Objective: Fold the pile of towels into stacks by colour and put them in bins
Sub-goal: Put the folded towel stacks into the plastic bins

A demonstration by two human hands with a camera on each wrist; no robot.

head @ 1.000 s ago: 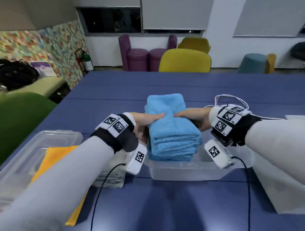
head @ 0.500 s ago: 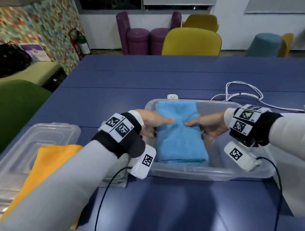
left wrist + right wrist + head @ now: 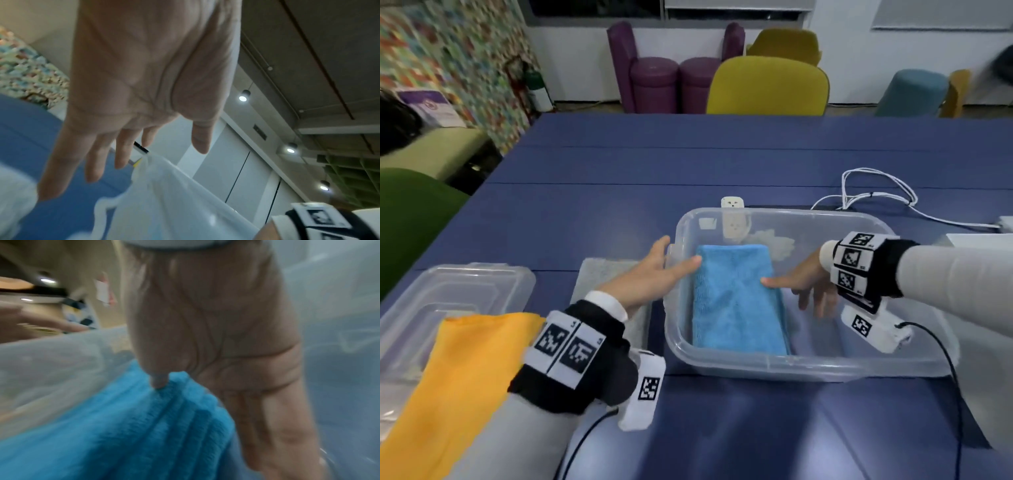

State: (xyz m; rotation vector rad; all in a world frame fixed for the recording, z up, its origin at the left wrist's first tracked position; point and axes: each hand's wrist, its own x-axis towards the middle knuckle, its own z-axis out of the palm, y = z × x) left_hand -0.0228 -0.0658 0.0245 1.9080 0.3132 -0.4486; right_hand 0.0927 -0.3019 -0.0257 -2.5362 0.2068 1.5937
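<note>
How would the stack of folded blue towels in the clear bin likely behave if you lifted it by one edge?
The blue towel stack looks soft and plush, so it would probably sag. Its separate layers, visible in the right wrist view, might slide apart. It likely weighs little for its bulk.

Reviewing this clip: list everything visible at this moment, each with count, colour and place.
blue towels: one folded stack, blue, inside middle bin
middle bin: one, clear, table centre
left bin: one, clear, table left
yellow towel: yellow, at left bin
grey towels: grey, between bins
cable: white, table far right
table: one, blue
left hand: open, at bin's left wall
right hand: open, thumb on blue towels
</note>
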